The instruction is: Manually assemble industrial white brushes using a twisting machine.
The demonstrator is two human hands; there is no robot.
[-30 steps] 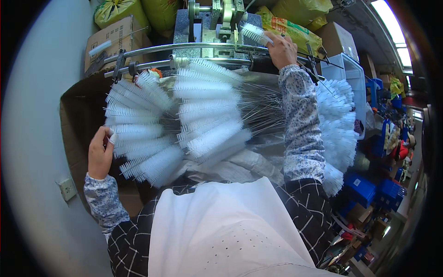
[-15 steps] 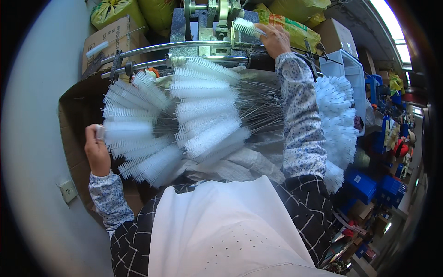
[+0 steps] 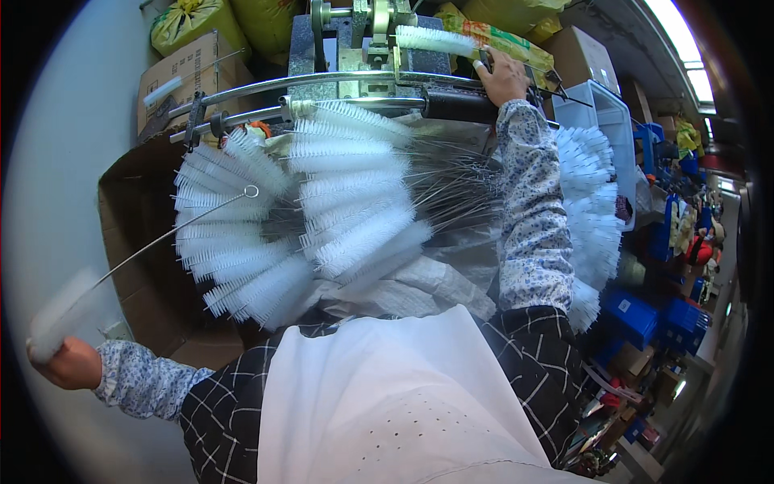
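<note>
Far out at the left, my left hand [image 3: 68, 363] is closed round the bristle end of a white bottle brush [image 3: 60, 319]. Its wire stem [image 3: 173, 232] slants up to a small loop over the pile. At the metal machine [image 3: 355, 60], my right hand [image 3: 506, 79] has its fingers bent at the right end of another white bottle brush [image 3: 435, 40], which lies crosswise; its grip there is partly hidden. Between my arms lie fanned bundles of white brushes, one in the middle [image 3: 355, 185] and one at left [image 3: 222, 234], wires pointing inward.
Another brush bundle [image 3: 588, 210] sits right of my right forearm, beside a pale plastic crate [image 3: 601, 113]. Metal rails [image 3: 322, 79] cross before the machine. An open cardboard box [image 3: 129, 234] stands against the left wall. Yellow sacks [image 3: 197, 32] and blue bins [image 3: 629, 319] are farther off.
My left hand has swung outward and down from the left bundle, drawing one brush out. My right hand has shifted slightly right, and more of the brush at the machine now shows.
</note>
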